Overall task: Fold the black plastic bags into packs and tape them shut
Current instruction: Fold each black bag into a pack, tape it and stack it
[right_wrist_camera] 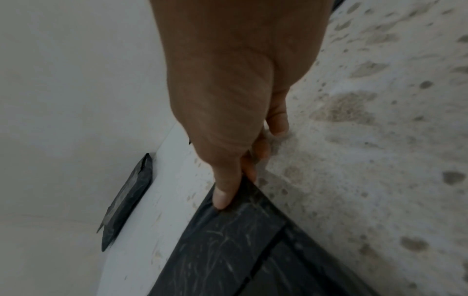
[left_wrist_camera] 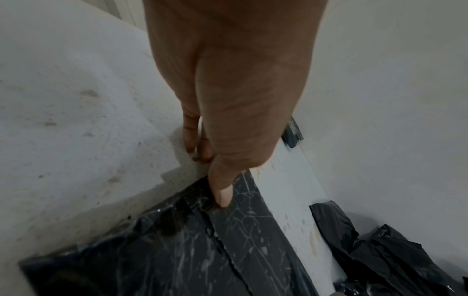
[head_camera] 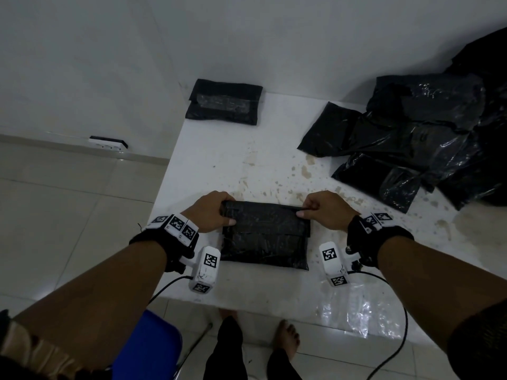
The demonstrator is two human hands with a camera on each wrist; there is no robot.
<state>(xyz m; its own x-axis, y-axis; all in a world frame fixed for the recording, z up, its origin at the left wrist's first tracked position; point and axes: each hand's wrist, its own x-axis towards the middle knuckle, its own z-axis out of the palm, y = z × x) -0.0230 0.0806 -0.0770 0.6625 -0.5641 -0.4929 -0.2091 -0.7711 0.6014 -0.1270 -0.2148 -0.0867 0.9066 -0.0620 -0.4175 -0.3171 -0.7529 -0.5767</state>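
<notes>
white table: both hands' fingers hidden behind folded pack.

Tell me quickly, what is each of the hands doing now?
Left hand: pinches the left far corner of the folded black pack.
Right hand: pinches its right far corner.

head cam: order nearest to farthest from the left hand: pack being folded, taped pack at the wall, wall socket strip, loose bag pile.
1. pack being folded, in the left hand grip.
2. wall socket strip and taped pack at the wall, too close to call.
3. loose bag pile, far right.
</notes>
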